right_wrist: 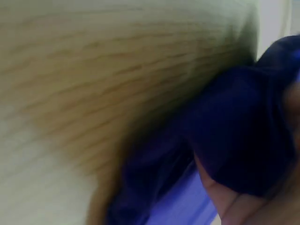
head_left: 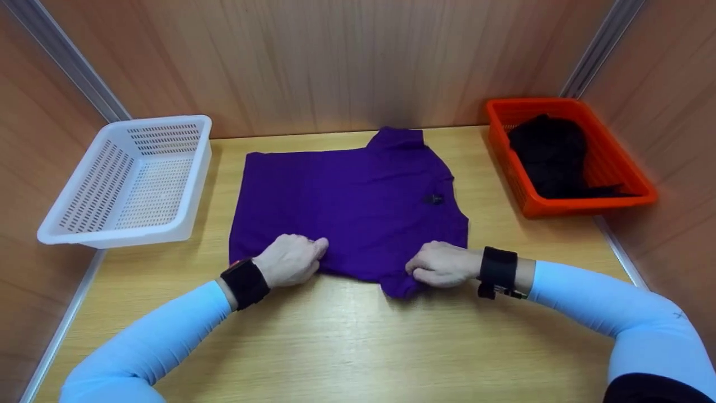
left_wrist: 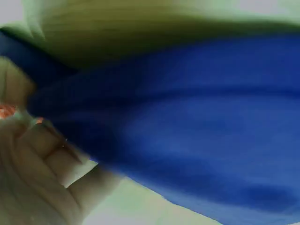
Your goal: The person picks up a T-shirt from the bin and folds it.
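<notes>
A purple T-shirt lies spread on the table, its neckline and small dark label toward the right and its hem toward the left. My left hand pinches the near side edge of the shirt, and the left wrist view shows the cloth lifted from the fingers in a long fold. Near the shoulder, my right hand grips the shirt by its near sleeve. In the right wrist view the bunched cloth partly covers those fingers.
A white perforated basket stands at the left. At the right, an orange basket holds black cloth. Wood-grain panels enclose the table at the back and both sides.
</notes>
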A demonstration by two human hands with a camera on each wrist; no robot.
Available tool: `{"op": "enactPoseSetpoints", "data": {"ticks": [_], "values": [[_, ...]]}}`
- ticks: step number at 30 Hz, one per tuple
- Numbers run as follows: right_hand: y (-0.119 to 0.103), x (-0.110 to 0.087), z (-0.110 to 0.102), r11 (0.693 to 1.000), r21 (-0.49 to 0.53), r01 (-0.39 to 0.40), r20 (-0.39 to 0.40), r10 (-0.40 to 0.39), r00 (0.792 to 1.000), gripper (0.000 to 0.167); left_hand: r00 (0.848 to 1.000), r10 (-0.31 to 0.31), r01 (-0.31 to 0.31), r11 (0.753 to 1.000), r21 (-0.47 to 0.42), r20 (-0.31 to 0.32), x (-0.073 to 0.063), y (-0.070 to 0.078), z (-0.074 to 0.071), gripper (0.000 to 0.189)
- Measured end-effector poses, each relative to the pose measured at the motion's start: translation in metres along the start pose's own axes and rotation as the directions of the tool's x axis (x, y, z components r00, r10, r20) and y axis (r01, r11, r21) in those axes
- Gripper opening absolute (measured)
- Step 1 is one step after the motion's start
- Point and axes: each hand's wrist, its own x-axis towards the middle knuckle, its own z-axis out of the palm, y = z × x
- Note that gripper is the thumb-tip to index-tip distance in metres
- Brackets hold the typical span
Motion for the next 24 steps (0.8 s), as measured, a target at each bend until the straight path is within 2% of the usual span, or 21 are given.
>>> {"op": "enactPoseSetpoints", "data": {"ticks": [2,4,7,9,10,12,15,19,21,24], "values": [[0.016,-0.003,0.008,0.999,0.049,0.012,-0.057,-0.009,0.998,0.027,1.000,-0.006,0.006,0.999,-0.042,0.000,-0.001,-0.004,0.005,0.021],[0.035,-0.006,0.018,0.995,0.099,-0.005,-0.112,0.016,0.994,0.030,0.999,-0.020,0.023,0.996,-0.084,0.036,-0.002,-0.008,0.007,0.022],[0.052,-0.010,0.026,0.987,0.160,-0.031,-0.173,0.059,0.983,0.034,0.991,-0.062,0.078,0.986,-0.145,0.117,-0.001,-0.015,0.003,0.045],[0.050,-0.010,0.022,0.968,0.237,-0.084,-0.146,0.121,0.982,0.033,0.982,-0.086,0.115,0.979,-0.171,0.167,-0.001,-0.020,-0.002,0.059],[0.045,-0.010,0.018,0.957,0.270,-0.109,-0.129,0.148,0.981,0.033,0.979,-0.088,0.122,0.976,-0.182,0.185,-0.001,-0.023,-0.005,0.058],[0.037,-0.010,0.009,0.943,0.292,-0.162,-0.092,0.196,0.976,0.032,0.976,-0.082,0.120,0.976,-0.183,0.203,-0.003,-0.030,-0.010,0.048],[0.026,-0.011,-0.001,0.935,0.272,-0.227,-0.034,0.245,0.969,0.037,0.972,-0.086,0.125,0.978,-0.169,0.219,-0.009,-0.040,-0.018,0.026],[0.025,-0.014,-0.008,0.935,0.258,-0.243,-0.022,0.257,0.966,0.032,0.965,-0.129,0.158,0.981,-0.112,0.229,-0.023,-0.051,-0.031,0.033],[0.027,-0.016,-0.012,0.922,0.301,-0.245,-0.028,0.265,0.964,0.033,0.963,-0.150,0.173,0.981,-0.084,0.226,-0.030,-0.056,-0.039,0.036],[0.030,-0.019,-0.019,0.889,0.395,-0.231,-0.051,0.272,0.961,0.035,0.961,-0.190,0.201,0.979,-0.039,0.203,-0.040,-0.062,-0.053,0.031]]}}
